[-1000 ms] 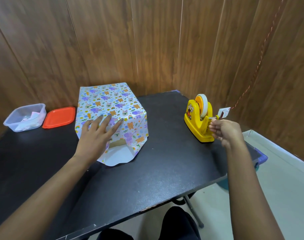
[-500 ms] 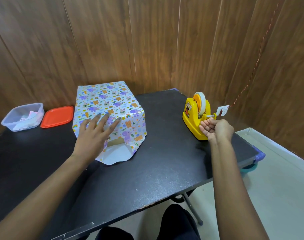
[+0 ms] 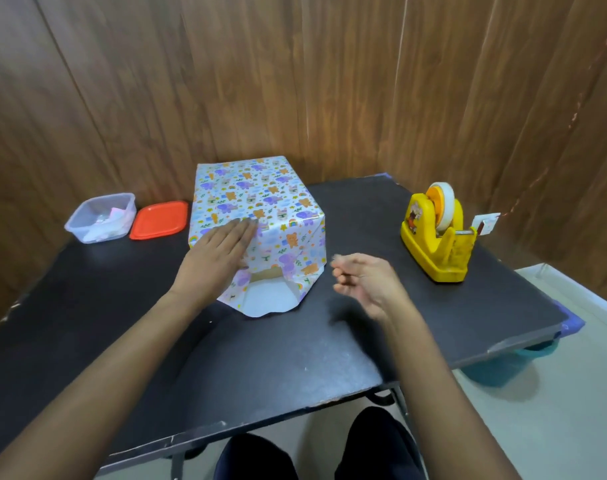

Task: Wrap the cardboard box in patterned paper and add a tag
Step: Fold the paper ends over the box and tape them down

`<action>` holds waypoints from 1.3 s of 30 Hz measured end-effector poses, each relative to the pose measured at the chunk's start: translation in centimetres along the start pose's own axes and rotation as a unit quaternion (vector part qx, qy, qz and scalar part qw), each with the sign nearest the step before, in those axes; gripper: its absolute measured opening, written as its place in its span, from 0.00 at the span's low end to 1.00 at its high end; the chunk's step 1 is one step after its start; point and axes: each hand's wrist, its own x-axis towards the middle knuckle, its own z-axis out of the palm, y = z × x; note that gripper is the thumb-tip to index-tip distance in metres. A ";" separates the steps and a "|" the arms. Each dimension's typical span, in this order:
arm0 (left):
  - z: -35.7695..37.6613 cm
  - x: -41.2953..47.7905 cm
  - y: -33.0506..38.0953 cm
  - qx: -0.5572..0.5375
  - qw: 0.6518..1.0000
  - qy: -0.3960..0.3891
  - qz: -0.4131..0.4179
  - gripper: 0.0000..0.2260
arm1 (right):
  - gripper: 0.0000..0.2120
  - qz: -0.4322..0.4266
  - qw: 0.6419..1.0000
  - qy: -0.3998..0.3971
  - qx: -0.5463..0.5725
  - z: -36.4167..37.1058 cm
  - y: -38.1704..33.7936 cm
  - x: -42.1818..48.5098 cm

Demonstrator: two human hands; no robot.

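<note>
The cardboard box [image 3: 264,274] stands at the middle of the black table [image 3: 295,362], covered in animal-print paper [image 3: 257,199]. Its near end is unsealed: bare cardboard shows in a gap, and a white paper flap [image 3: 271,301] lies on the table. My left hand [image 3: 219,258] lies flat on the box's near top edge, pressing the paper down. Right of the box, my right hand [image 3: 364,282] hovers above the table, blurred, fingertips pinched on what looks like a short strip of clear tape. A small white tag [image 3: 487,224] on a red string hangs beside the yellow tape dispenser [image 3: 433,247].
A clear plastic container [image 3: 101,220] with small items and its orange lid [image 3: 158,220] sit at the back left. Wooden walls close off the back and right. A blue bin [image 3: 516,362] stands on the floor under the table's right edge.
My right hand has left the tape dispenser and moved left toward the box. My left hand has closed its fingers and stays pressed on the paper. The view has shifted right.
</note>
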 end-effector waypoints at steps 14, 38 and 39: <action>0.4 -0.6 -1.1 0.017 0.999 0.026 -0.018 0.23 | 0.12 0.134 0.987 0.014 0.089 13.9 5.3 3.1; 0.9 -0.7 -0.8 0.018 0.997 0.072 -0.014 0.28 | 0.14 0.132 0.984 0.066 0.099 14.9 5.5 4.2; 0.9 -0.7 -0.8 0.019 0.997 0.075 -0.014 0.28 | 0.14 0.128 0.985 0.068 0.093 14.9 5.6 4.3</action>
